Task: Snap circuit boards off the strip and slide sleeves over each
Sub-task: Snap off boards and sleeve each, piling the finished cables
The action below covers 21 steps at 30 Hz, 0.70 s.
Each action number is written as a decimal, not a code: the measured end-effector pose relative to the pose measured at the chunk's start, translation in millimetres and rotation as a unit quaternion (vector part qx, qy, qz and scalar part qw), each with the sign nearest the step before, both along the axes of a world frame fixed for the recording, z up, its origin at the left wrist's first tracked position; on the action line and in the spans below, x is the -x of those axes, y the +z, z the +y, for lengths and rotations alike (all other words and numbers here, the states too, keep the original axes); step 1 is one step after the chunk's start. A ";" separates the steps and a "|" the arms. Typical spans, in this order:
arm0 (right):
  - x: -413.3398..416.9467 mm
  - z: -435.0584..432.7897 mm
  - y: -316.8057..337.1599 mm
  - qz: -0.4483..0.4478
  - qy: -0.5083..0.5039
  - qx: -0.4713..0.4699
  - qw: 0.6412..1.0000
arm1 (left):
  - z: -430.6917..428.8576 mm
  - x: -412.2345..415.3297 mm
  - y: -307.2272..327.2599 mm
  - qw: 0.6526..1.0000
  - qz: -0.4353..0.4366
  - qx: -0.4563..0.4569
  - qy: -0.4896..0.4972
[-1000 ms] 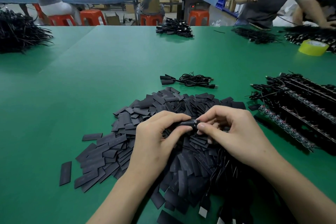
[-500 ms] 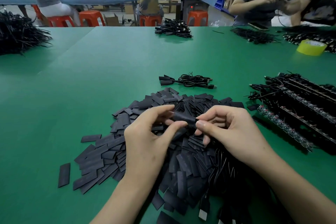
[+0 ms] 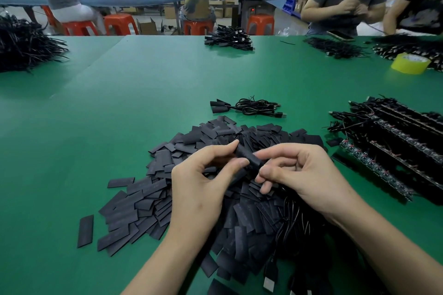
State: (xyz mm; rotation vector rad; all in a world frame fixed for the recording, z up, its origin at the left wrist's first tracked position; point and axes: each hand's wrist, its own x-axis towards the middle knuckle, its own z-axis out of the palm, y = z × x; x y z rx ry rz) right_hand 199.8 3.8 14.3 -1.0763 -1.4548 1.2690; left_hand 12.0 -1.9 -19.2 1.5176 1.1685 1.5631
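We hold one black sleeve [image 3: 247, 156] between both hands, just above the heap of sleeves [image 3: 143, 201] in the middle of the green bench [image 3: 119, 103]. The grip of our left hand [image 3: 199, 189] pinches the sleeve's upper left end between thumb and forefinger. The grip of our right hand [image 3: 304, 175] pinches the lower right end, thumb on the near side and forefinger over the top. The sleeve is tilted, its left end farther from us. Whether a board sits inside it we cannot tell.

The heap spreads flat toward the left, and one loose sleeve [image 3: 85, 231] lies apart at its left edge. Black cables [image 3: 287, 218] lie under our right wrist, and a plug [image 3: 269, 280] lies near the bottom edge of the view. To the right, well apart from the hands, strips of circuit boards [image 3: 395, 151] lie side by side with wires attached. Behind the heap lies a small cable bundle [image 3: 254, 108]. Farther back we see a roll of yellow tape [image 3: 410, 63] on the right and a large pile of black wires [image 3: 24, 43] on the left.
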 end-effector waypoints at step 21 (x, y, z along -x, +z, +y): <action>1.4 2.2 -6.9 0.004 -0.016 -0.011 1.000 | -2.4 -5.9 -0.2 0.997 0.051 -0.002 0.052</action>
